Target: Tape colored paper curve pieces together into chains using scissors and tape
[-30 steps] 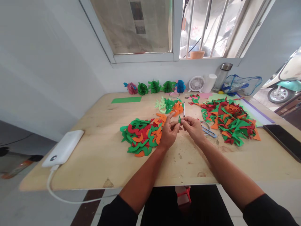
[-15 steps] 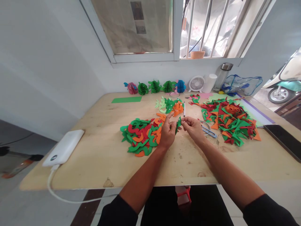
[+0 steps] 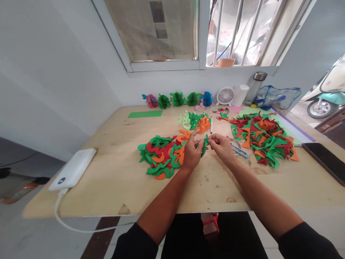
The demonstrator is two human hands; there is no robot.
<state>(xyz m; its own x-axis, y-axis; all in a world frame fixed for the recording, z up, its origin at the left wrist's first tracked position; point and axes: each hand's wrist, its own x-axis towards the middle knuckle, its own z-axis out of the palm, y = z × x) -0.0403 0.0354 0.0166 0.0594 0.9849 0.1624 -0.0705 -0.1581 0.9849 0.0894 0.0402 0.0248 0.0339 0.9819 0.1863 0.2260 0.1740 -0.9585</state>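
Note:
Between my hands is a small green paper piece (image 3: 205,144), held above the table. My left hand (image 3: 193,149) grips it between thumb and fingers. My right hand (image 3: 219,145) is closed in a pinch at the piece's right edge. Left of my hands lies a pile of curved green, red and orange paper cutouts (image 3: 161,154). A blue utility knife (image 3: 239,150) rests beside my right wrist, next to a roll of tape (image 3: 234,144). Just beyond my hands are orange paper shapes (image 3: 204,124) and green ones (image 3: 192,120).
To the right lies a heap of paper scraps (image 3: 269,138) and a phone (image 3: 325,162). Folded paper figures (image 3: 177,99) line the wall beside a small fan (image 3: 225,96). A white power bank (image 3: 74,169) with a cable sits at the left. A marker (image 3: 211,125) lies beyond my hands.
The green paper piece has turned slightly between my fingers and shows more of its surface. Both hands stay in nearly the same place.

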